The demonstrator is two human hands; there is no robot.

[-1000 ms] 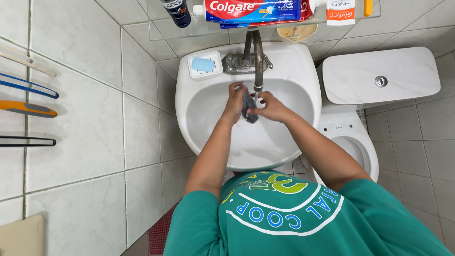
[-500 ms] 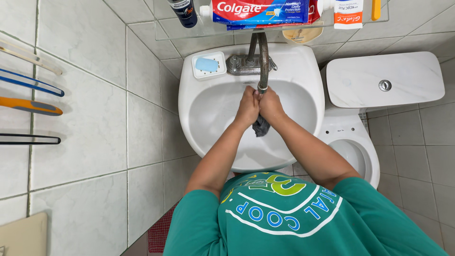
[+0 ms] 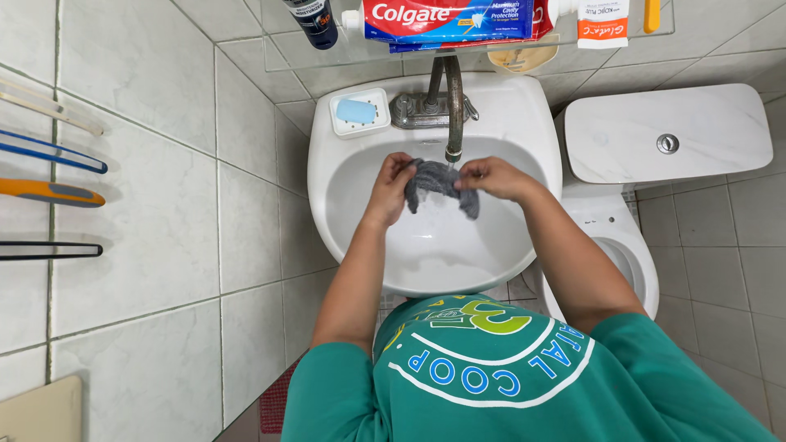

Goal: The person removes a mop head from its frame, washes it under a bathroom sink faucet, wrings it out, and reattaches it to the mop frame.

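Note:
A wet grey cloth (image 3: 438,183) is stretched between both my hands over the white sink (image 3: 360,221). My left hand (image 3: 391,187) grips its left end and my right hand (image 3: 490,177) grips its right end. The cloth hangs just under the spout of the metal tap (image 3: 453,110), where a thin stream of water falls. My arms reach forward from my green shirt.
A soap dish with a blue soap bar (image 3: 359,111) sits on the sink's back left. A glass shelf (image 3: 483,37) above carries a toothpaste box, a dark bottle and tubes. A white toilet (image 3: 647,155) stands right. Toothbrushes (image 3: 49,155) hang on the tiled left wall.
My hands were pressed together around the bunched cloth; now they have moved apart and pulled the cloth open between them under the tap.

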